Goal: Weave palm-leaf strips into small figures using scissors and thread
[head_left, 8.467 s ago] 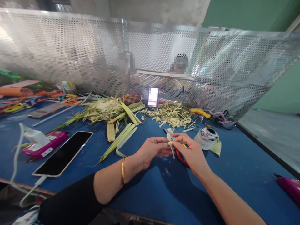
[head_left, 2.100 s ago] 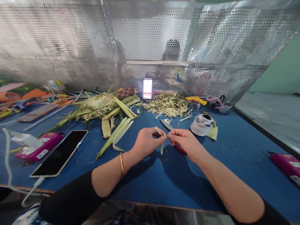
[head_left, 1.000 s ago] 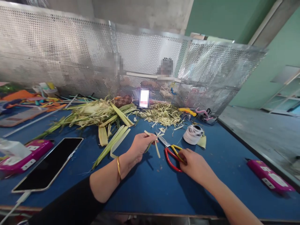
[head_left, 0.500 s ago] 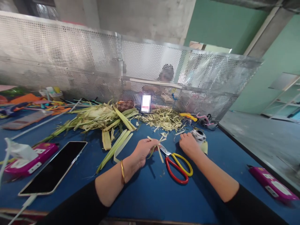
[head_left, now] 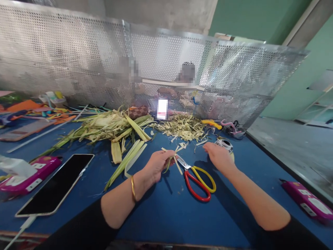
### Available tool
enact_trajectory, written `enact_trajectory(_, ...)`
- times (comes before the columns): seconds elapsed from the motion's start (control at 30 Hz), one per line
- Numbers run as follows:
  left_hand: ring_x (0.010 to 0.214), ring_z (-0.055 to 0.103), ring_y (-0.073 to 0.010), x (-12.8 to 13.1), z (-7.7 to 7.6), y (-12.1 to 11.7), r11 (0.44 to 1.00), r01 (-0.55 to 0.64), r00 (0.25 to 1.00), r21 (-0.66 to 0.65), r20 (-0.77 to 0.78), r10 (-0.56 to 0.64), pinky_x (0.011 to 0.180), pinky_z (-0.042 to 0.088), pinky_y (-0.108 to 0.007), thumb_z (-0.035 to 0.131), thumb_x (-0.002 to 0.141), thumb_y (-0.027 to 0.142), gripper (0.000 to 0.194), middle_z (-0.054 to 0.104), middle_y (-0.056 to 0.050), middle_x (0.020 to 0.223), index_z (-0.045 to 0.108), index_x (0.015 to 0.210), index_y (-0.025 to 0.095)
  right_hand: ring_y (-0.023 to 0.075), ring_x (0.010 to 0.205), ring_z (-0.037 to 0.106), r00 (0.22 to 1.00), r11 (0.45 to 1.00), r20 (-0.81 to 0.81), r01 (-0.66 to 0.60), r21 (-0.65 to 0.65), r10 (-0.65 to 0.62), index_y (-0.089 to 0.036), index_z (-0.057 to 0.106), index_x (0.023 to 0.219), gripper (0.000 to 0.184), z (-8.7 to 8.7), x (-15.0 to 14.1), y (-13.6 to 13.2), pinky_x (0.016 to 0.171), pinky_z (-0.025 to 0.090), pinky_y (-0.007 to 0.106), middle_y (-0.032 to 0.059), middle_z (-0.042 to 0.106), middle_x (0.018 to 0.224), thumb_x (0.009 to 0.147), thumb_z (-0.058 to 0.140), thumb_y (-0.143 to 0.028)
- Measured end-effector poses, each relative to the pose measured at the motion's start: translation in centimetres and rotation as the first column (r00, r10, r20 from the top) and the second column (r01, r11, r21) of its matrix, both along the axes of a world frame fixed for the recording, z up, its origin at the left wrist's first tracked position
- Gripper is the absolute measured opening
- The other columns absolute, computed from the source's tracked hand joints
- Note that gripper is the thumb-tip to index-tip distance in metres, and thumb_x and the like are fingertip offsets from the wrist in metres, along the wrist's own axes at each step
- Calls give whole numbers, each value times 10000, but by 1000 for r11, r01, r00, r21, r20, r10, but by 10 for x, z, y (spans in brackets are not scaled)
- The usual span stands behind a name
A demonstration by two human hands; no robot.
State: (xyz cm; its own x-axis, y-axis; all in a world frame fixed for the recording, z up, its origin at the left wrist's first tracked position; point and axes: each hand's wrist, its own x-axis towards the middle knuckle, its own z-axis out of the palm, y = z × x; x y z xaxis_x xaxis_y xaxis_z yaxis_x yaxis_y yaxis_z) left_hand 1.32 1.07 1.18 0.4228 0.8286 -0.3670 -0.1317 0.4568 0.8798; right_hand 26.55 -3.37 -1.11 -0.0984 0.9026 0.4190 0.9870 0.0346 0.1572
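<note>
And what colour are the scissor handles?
One red handle and one yellow handle, clearest in the head view.

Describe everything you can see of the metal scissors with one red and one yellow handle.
These scissors have two large, smooth, plastic-looking handles, a red loop and a yellow loop, and silver, metal-looking blades joined at a pivot. They lie on the blue tabletop, handles nearer the wearer, blades pointing away and left, looking nearly shut. Their tips, near the narrow, pale plant strips in the wearer's bare left hand, are hard to make out, so contact is unclear. No hand grips them.
</note>
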Motion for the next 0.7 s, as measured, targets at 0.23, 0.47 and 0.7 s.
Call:
enact_trajectory(0.23,778,659,-137,2,-7,3,995,42,997,-88,70,-36,587,483,-177,629,781,174,100,731,-99,936,697,756,106,175,736,593,978,982,-87,-190,4,189,-185,574,834,247,2,-27,2,673,411,261,48,654,773,932,354,-133)
enact_trajectory(0.47,557,575,-72,2,-7,6,982,132,991,-132,55,-126,474,410,-142,664,757,173,106,691,-50,695,722,781,88,193,709,517,887,886,43,-454,-97,459,-149,603,818,190,-10,-79,-10,686,366,315,65,625,758,882,439,-78)
enact_trajectory(0.7,488,540,-73,-2,-17,14,907,342,939,-245,122,-321,518,436,-168,606,765,108,111,630,-11,559,659,668,101,204,792,527,717,726,114,-684,-73,687,-140,604,845,206,-2,-108,-33,820,387,350,85,642,800,916,411,-120)
